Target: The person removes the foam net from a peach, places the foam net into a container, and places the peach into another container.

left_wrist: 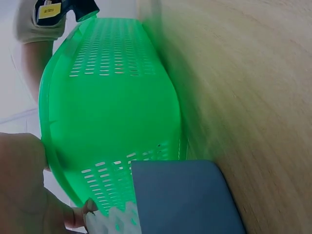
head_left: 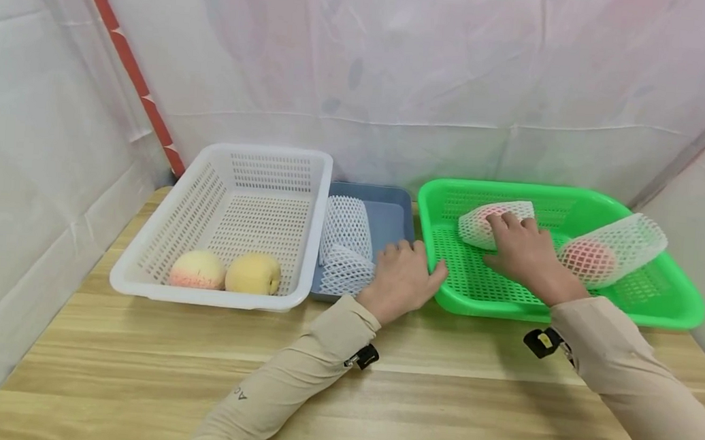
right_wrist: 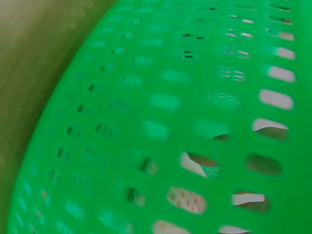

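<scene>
My right hand reaches into the green basket, its fingers and thumb gripping a pinkish peach in a white foam net. Right of that hand, a second netted peach leans against the basket's side, its loose net end rising over the rim. My left hand hovers over the blue-grey tray, thumb spread toward the basket's left rim. Beside its fingers lie white foam nets. In the left wrist view, fingertips are beside a piece of netting; contact is unclear.
At the left stands a white basket holding two bare peaches, one pink-yellow and one yellow, near its front wall. All containers stand on a wooden table, with a pale curtain behind. Green basket wall fills the right wrist view.
</scene>
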`<control>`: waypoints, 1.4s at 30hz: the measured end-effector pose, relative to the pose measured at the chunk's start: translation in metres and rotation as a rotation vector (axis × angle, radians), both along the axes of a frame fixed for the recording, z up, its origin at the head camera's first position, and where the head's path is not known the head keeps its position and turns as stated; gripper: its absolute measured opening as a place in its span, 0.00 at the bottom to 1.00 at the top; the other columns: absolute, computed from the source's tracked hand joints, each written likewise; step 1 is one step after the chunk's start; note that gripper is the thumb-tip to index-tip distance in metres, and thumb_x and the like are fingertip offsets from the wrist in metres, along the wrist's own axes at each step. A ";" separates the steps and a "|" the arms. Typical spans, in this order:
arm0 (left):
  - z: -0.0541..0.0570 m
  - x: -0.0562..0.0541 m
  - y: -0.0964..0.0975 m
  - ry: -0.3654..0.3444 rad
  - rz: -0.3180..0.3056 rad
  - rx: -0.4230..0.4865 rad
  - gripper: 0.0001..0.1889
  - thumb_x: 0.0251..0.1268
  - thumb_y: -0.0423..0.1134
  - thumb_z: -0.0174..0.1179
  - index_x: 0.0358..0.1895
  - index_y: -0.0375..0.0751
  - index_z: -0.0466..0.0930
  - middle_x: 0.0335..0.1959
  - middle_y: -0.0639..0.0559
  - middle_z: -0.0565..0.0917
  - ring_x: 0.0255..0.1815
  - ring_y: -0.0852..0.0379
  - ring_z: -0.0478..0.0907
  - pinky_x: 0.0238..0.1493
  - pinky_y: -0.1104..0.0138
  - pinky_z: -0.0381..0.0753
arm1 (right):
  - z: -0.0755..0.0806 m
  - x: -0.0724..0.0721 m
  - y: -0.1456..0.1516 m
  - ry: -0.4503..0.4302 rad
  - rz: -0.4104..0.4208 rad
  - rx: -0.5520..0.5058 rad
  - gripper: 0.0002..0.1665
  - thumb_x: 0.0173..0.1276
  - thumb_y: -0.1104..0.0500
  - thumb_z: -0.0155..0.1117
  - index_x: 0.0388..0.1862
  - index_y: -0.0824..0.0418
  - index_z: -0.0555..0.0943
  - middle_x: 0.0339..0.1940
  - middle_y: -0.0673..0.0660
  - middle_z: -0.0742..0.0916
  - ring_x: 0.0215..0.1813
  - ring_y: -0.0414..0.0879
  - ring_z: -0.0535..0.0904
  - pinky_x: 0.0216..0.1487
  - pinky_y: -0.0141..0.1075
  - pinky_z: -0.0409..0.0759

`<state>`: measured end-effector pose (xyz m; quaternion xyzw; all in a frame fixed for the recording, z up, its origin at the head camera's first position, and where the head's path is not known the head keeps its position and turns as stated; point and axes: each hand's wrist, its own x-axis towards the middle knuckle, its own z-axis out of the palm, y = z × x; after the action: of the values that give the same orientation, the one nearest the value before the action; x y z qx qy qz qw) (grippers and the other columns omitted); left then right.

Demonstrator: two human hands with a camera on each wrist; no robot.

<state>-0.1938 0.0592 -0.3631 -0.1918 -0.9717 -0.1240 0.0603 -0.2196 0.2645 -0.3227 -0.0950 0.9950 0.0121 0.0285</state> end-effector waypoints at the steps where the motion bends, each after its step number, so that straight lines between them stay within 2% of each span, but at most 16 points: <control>1: -0.001 0.000 0.000 0.005 0.001 -0.005 0.27 0.73 0.60 0.33 0.34 0.43 0.72 0.29 0.47 0.76 0.33 0.50 0.74 0.33 0.60 0.73 | -0.001 0.000 0.001 -0.008 -0.002 -0.002 0.47 0.63 0.55 0.68 0.71 0.73 0.54 0.65 0.79 0.64 0.61 0.80 0.59 0.52 0.71 0.64; 6: -0.003 0.001 0.000 -0.001 -0.001 0.000 0.26 0.73 0.60 0.33 0.34 0.44 0.72 0.28 0.47 0.75 0.32 0.50 0.74 0.33 0.58 0.73 | -0.006 0.002 0.000 0.033 -0.054 -0.031 0.49 0.62 0.56 0.66 0.71 0.77 0.50 0.61 0.83 0.65 0.59 0.82 0.59 0.52 0.70 0.65; 12: -0.002 0.002 0.000 -0.013 0.014 0.007 0.26 0.73 0.61 0.33 0.34 0.44 0.71 0.28 0.48 0.74 0.32 0.50 0.73 0.34 0.58 0.72 | -0.011 0.003 -0.003 0.107 -0.077 -0.008 0.35 0.61 0.60 0.66 0.58 0.80 0.64 0.55 0.84 0.60 0.57 0.81 0.54 0.49 0.69 0.63; 15: -0.002 0.003 0.000 -0.012 0.022 0.009 0.26 0.72 0.61 0.34 0.34 0.44 0.70 0.27 0.48 0.73 0.31 0.50 0.72 0.32 0.59 0.71 | -0.012 0.004 -0.003 0.141 -0.072 -0.004 0.30 0.58 0.61 0.68 0.53 0.78 0.66 0.57 0.83 0.59 0.60 0.80 0.51 0.51 0.71 0.59; 17: -0.002 0.003 0.000 -0.010 0.032 0.008 0.26 0.72 0.62 0.34 0.33 0.44 0.70 0.28 0.48 0.73 0.30 0.50 0.71 0.32 0.59 0.70 | -0.012 0.004 -0.002 0.146 -0.057 -0.009 0.32 0.57 0.62 0.70 0.52 0.77 0.66 0.59 0.82 0.60 0.62 0.79 0.51 0.54 0.72 0.56; 21: -0.003 0.003 0.000 -0.009 0.045 -0.014 0.27 0.72 0.62 0.33 0.34 0.43 0.72 0.31 0.46 0.75 0.33 0.49 0.72 0.34 0.58 0.72 | -0.012 0.002 0.000 0.109 -0.007 -0.053 0.31 0.56 0.64 0.69 0.51 0.75 0.63 0.53 0.79 0.72 0.58 0.76 0.62 0.54 0.70 0.60; 23: -0.003 0.002 0.000 -0.018 0.041 -0.028 0.28 0.73 0.62 0.32 0.35 0.42 0.72 0.33 0.45 0.76 0.36 0.49 0.72 0.36 0.57 0.73 | -0.012 0.001 0.001 0.081 0.000 -0.073 0.34 0.56 0.64 0.68 0.54 0.76 0.61 0.51 0.79 0.73 0.54 0.76 0.66 0.52 0.68 0.64; 25: -0.003 0.002 0.001 -0.029 0.028 -0.037 0.29 0.73 0.61 0.30 0.36 0.42 0.72 0.34 0.45 0.76 0.38 0.49 0.72 0.37 0.57 0.72 | -0.013 0.001 0.001 0.061 -0.006 -0.081 0.40 0.56 0.63 0.69 0.59 0.79 0.59 0.53 0.81 0.69 0.54 0.78 0.64 0.50 0.68 0.66; 27: -0.003 0.002 0.001 -0.037 0.015 -0.045 0.29 0.74 0.61 0.29 0.37 0.42 0.72 0.35 0.46 0.75 0.38 0.49 0.71 0.37 0.58 0.72 | -0.013 0.002 0.002 0.045 -0.014 -0.064 0.43 0.54 0.59 0.72 0.58 0.81 0.60 0.53 0.82 0.65 0.55 0.80 0.59 0.48 0.67 0.66; 29: -0.003 0.001 0.001 -0.038 0.005 -0.048 0.29 0.74 0.60 0.28 0.36 0.42 0.72 0.34 0.46 0.74 0.38 0.50 0.70 0.36 0.59 0.71 | -0.013 0.003 0.003 0.032 -0.020 -0.052 0.43 0.52 0.55 0.75 0.53 0.82 0.64 0.51 0.81 0.62 0.55 0.80 0.55 0.48 0.67 0.65; 32: -0.004 0.001 0.000 -0.036 -0.004 -0.053 0.28 0.74 0.60 0.28 0.35 0.42 0.71 0.33 0.46 0.74 0.37 0.50 0.70 0.35 0.60 0.70 | -0.015 0.004 0.004 0.018 -0.029 -0.052 0.37 0.51 0.52 0.77 0.44 0.79 0.68 0.48 0.79 0.60 0.54 0.77 0.53 0.47 0.66 0.62; 35: -0.005 0.000 0.000 -0.038 -0.013 -0.056 0.28 0.75 0.60 0.28 0.35 0.42 0.70 0.33 0.46 0.74 0.36 0.50 0.70 0.34 0.60 0.70 | -0.018 0.004 0.005 0.007 -0.045 -0.068 0.41 0.50 0.52 0.77 0.49 0.78 0.67 0.54 0.82 0.59 0.57 0.79 0.52 0.51 0.70 0.59; 38: -0.005 0.000 0.000 -0.043 -0.021 -0.060 0.28 0.75 0.60 0.26 0.35 0.42 0.70 0.32 0.46 0.74 0.36 0.50 0.70 0.34 0.60 0.70 | -0.020 0.004 0.006 -0.031 -0.039 -0.093 0.47 0.49 0.52 0.77 0.58 0.77 0.63 0.55 0.83 0.64 0.57 0.79 0.60 0.50 0.70 0.63; 42: -0.005 0.000 0.000 -0.061 -0.025 -0.049 0.29 0.74 0.60 0.26 0.36 0.42 0.70 0.33 0.46 0.73 0.37 0.50 0.70 0.35 0.61 0.70 | -0.021 0.003 0.007 -0.082 -0.020 -0.156 0.51 0.48 0.55 0.78 0.61 0.76 0.59 0.46 0.79 0.72 0.44 0.73 0.73 0.39 0.62 0.75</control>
<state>-0.1938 0.0591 -0.3684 -0.2015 -0.9734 -0.1065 0.0244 -0.2171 0.2717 -0.3439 -0.0872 0.9919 -0.0694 0.0617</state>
